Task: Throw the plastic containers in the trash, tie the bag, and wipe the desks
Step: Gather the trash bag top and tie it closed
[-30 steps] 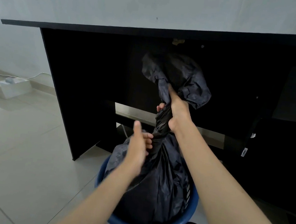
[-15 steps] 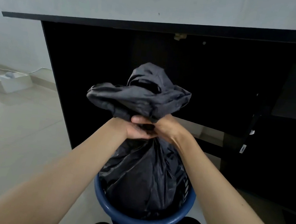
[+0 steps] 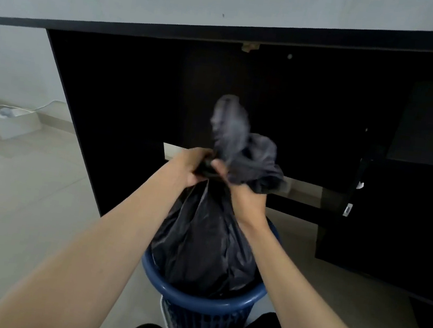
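Head view: the left hand (image 3: 191, 167) and right hand (image 3: 246, 199) both gripped the bag (image 3: 207, 245) neck, its loose top flipped rightward since before; bag sat in the bin (image 3: 205, 302).

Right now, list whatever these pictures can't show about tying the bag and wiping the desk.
- Knot: head view; left hand and right hand cover the neck of the black plastic trash bag.
- Bag's loose top: motion-blurred.
- Contents: hidden by the opaque bag.
- Black desk top: seen edge-on.
- Blue plastic basket base: cut off by dark clothing.
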